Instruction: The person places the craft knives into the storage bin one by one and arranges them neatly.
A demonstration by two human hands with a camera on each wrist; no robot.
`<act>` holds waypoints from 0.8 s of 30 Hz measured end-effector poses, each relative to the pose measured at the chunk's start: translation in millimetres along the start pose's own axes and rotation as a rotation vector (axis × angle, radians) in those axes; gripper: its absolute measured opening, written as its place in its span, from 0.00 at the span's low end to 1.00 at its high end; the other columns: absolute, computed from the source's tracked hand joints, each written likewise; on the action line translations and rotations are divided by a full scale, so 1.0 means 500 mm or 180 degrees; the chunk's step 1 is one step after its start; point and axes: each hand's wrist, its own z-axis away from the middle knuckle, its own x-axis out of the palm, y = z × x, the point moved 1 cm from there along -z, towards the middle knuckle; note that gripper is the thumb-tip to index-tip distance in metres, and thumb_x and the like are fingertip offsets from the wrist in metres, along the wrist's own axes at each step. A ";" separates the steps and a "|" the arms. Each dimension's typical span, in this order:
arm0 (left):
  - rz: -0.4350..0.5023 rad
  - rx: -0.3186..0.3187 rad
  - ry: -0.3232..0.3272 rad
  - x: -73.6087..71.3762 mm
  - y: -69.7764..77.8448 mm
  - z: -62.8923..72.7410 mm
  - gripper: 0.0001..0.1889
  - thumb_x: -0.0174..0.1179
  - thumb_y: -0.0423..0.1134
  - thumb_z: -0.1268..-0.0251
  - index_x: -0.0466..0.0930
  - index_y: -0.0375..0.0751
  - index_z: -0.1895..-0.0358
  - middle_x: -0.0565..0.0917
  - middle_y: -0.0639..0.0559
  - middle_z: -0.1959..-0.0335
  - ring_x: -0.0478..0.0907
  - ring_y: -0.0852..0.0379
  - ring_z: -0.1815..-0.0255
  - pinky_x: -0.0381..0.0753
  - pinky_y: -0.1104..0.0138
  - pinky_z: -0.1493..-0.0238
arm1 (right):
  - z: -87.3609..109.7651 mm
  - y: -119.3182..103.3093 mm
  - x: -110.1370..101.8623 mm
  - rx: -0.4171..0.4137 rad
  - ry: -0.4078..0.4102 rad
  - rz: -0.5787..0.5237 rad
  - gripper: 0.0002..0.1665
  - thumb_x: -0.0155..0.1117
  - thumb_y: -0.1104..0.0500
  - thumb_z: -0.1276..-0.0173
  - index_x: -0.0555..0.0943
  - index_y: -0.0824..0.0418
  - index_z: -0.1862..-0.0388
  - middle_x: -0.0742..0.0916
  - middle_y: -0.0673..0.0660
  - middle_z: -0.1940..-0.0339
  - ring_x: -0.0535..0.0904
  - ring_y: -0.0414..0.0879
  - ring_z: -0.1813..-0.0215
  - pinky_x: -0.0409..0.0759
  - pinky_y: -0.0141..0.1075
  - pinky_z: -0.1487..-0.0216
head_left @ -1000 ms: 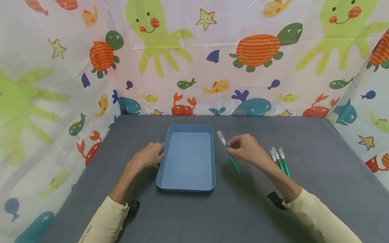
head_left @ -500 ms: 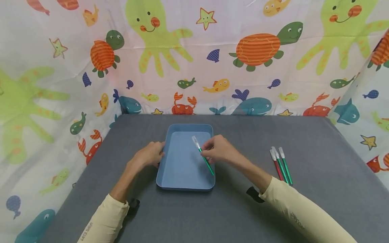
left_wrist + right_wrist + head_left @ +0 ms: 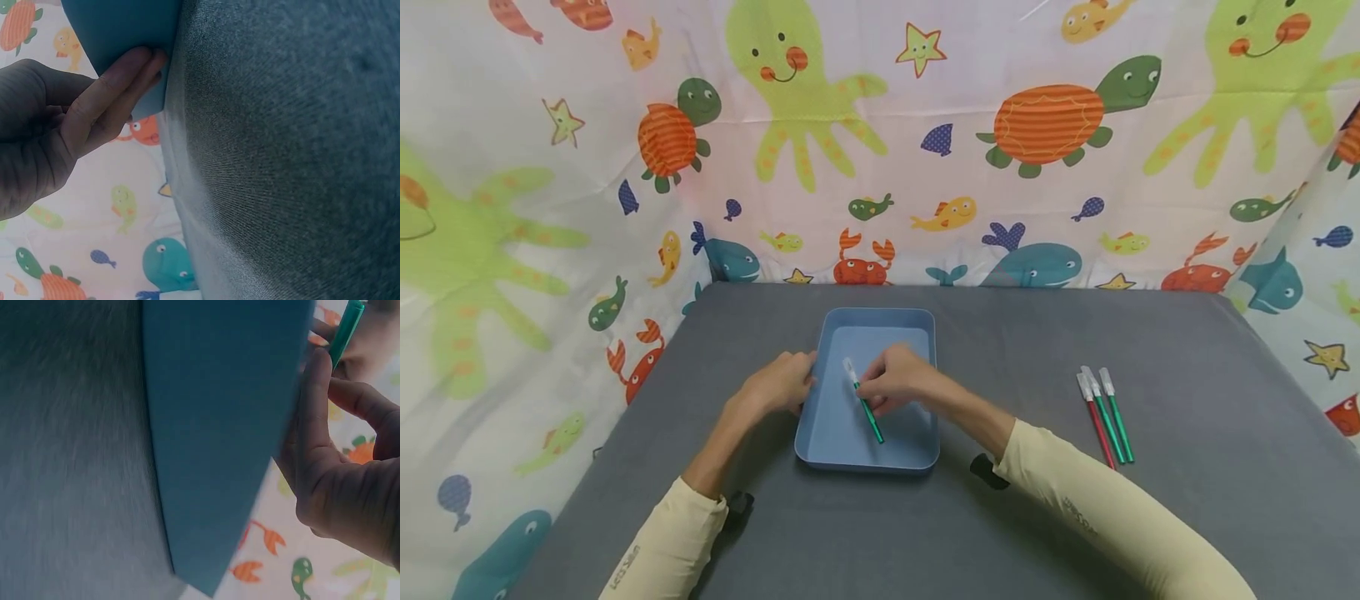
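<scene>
My right hand (image 3: 898, 382) pinches a slim green craft knife (image 3: 869, 417) with a clear cap over its tip. Hand and knife are over the inside of the blue tray (image 3: 827, 448), and the knife slants with its capped end pointing away from me. In the right wrist view, the green handle end (image 3: 347, 331) sticks up past the fingertips, behind the tray's side wall (image 3: 219, 425). On the tray's left side, my left hand (image 3: 778, 383) holds the rim. The left wrist view shows its fingers (image 3: 115, 90) lying against the outer wall.
To the right on the grey tabletop (image 3: 1000, 333) lie a red craft knife (image 3: 1099, 427) and two green craft knives (image 3: 1116, 425), side by side with clear caps. A curtain (image 3: 880, 150) printed with sea animals surrounds the back and sides.
My right hand has carried the green craft knife leftward from beside the tray, across its right rim, and over its inside. The left hand has stayed at the tray's left rim.
</scene>
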 end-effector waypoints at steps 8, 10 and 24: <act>-0.0100 -0.0057 -0.0072 0.002 0.003 -0.005 0.32 0.51 0.33 0.17 0.52 0.28 0.18 0.84 0.32 0.46 0.85 0.58 0.72 0.76 0.69 0.75 | -0.033 0.003 0.049 0.0318 -0.0004 0.0025 0.04 0.72 0.64 0.35 0.88 0.66 0.65 0.86 0.56 0.80 0.85 0.42 0.78 0.90 0.39 0.63; -0.0107 -0.0052 -0.0080 0.001 0.003 -0.006 0.32 0.50 0.34 0.17 0.52 0.28 0.18 0.85 0.32 0.48 0.85 0.58 0.73 0.76 0.69 0.75 | -0.037 0.000 0.055 0.0371 0.0008 0.0047 0.04 0.72 0.64 0.35 0.87 0.65 0.66 0.86 0.56 0.80 0.86 0.43 0.78 0.90 0.39 0.63; -0.0089 0.0025 -0.0026 0.001 0.003 -0.002 0.30 0.50 0.32 0.18 0.54 0.25 0.20 0.83 0.27 0.45 0.85 0.57 0.73 0.76 0.68 0.76 | -0.063 -0.006 0.109 0.0203 0.0011 -0.0224 0.07 0.75 0.67 0.36 0.85 0.68 0.72 0.91 0.65 0.75 0.91 0.51 0.74 0.90 0.40 0.64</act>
